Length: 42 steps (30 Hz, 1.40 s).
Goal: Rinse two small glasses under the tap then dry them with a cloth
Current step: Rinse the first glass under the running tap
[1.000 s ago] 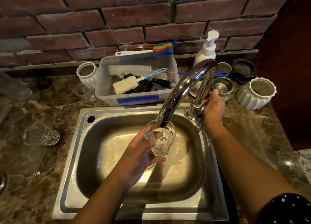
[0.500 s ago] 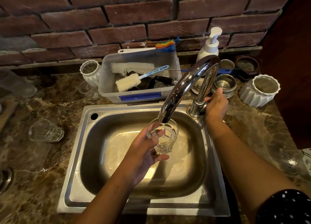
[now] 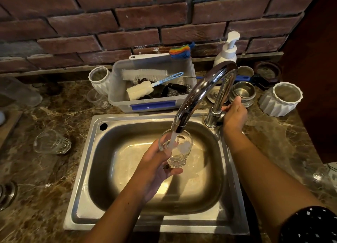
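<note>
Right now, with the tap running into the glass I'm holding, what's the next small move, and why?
Probably tilt the glass in your left hand to swirl and tip the water into the sink. The stream from the tap is foaming inside it, your right hand grips the tap's base, and a second glass lies left of the sink.

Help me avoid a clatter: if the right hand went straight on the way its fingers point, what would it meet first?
Probably the stacked steel bowls just beyond the right hand, which grips the tap lever; depth is unclear, but nothing shows between them.
</note>
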Available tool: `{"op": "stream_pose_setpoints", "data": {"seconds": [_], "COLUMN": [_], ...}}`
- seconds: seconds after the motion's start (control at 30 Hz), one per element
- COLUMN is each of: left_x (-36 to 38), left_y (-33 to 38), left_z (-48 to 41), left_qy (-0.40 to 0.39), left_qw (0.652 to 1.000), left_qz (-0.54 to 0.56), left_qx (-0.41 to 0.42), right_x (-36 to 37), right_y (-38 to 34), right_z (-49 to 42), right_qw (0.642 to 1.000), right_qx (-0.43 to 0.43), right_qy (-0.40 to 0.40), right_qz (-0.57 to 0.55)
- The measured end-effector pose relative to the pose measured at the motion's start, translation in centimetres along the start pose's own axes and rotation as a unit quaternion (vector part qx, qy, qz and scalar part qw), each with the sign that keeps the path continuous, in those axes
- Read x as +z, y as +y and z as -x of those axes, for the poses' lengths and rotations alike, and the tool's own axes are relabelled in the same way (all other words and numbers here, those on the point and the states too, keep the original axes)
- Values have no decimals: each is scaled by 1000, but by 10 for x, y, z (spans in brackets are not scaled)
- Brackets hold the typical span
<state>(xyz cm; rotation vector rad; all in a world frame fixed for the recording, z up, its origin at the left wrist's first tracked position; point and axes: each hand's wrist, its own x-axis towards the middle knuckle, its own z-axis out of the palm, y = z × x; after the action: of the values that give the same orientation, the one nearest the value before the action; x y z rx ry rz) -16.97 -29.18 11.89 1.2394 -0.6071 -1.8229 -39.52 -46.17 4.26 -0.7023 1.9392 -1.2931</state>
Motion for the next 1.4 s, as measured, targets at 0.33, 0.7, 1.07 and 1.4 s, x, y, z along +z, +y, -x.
{"op": "stream_pose_setpoints", "data": {"seconds": [0.33,0.7,1.07,1.4], "left_x": [-7,-10,-3,-10], "left_y": [-3,6,28,20], "left_z": [17,48,63,34], "left_qy": [-3,3,-12,28], "left_qw": [1000,1000,991,996], "left_qz": [4,8,-132,74], "left_qx": [16,12,25,-39], "right_x": [-43,-83,-63,-53], "right_y": [-6,-51,-84,-74], "right_z": [51,214,215,198], "right_qw": [992,815,607,683], "right_qx": [-84,-392,-420,-359], "right_qy": [-54,-372,-522,-540], "right_qz": [75,210,427,335]}}
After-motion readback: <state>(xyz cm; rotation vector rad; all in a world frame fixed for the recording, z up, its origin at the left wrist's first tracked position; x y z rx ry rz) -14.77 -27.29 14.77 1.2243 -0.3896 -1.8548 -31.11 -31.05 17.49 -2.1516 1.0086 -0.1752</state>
